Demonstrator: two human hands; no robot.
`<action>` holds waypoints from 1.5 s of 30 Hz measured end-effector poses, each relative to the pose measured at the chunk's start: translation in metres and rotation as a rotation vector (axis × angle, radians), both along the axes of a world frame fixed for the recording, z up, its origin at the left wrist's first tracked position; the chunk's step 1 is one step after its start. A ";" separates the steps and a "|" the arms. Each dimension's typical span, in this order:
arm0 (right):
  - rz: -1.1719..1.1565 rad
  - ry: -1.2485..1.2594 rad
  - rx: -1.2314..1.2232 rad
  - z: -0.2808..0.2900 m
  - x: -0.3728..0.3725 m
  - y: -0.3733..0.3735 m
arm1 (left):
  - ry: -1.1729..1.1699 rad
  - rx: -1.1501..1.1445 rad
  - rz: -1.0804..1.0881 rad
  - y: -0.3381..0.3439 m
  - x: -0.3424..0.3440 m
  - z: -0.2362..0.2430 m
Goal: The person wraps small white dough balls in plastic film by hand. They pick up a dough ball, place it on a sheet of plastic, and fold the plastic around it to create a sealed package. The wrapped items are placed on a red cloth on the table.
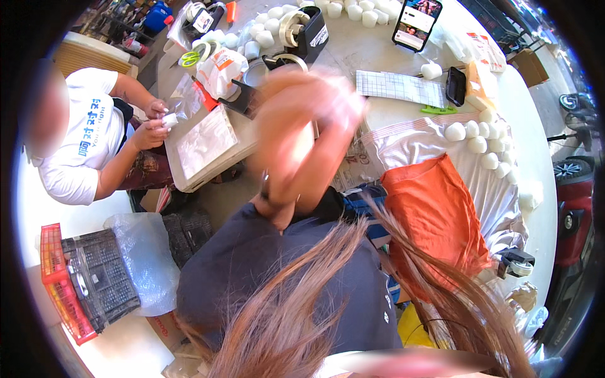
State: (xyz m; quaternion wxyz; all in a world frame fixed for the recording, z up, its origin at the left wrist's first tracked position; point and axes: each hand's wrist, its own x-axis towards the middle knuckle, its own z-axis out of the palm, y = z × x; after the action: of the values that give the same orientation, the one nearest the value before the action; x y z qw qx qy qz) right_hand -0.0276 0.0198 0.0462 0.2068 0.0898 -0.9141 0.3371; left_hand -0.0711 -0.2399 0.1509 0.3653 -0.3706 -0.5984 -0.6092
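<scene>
My left hand [283, 101] and my right hand [337, 107] are raised close together at the centre, heavily smeared by motion, so their fingers and anything in them cannot be made out. A dark band circles one wrist. Behind them are a black tape dispenser [309, 34] and black holder pieces. Beside them lie a gridded sheet [397, 88] and an orange cloth [428, 214] on a pale striped cloth [485, 201] with several white rounded pieces [472, 129].
A co-worker [94, 132] at left holds a small white item at a board [208, 145]. A propped phone [416, 19] stands at the back, near more white pieces. Crates [94, 271] sit lower left; a red vehicle [570, 214] stands at right.
</scene>
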 end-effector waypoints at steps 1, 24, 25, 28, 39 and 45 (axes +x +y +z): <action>0.011 -0.021 0.014 -0.003 -0.009 -0.003 | 0.114 0.024 0.051 -0.012 0.025 0.022; 0.043 -0.155 -0.100 -0.006 0.041 0.027 | -0.716 -0.780 1.433 -0.224 0.040 -0.141; 0.044 -0.153 -0.105 -0.006 0.041 0.027 | -0.754 -0.754 1.498 -0.222 0.034 -0.149; 0.048 -0.143 -0.130 -0.006 0.042 0.028 | -0.770 -0.669 1.650 -0.216 0.017 -0.166; 0.055 -0.127 -0.207 -0.007 0.058 0.036 | -0.788 -0.617 1.699 -0.238 0.010 -0.178; 0.047 -0.116 -0.281 -0.009 0.063 0.043 | -0.522 -0.628 1.706 -0.255 0.019 -0.128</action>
State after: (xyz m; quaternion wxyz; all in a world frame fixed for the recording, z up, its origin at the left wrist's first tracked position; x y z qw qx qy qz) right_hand 0.0358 0.0625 0.0367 0.1564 0.0618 -0.8658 0.4712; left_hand -0.0520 -0.4947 0.0234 0.4257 0.2589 -0.8669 -0.0113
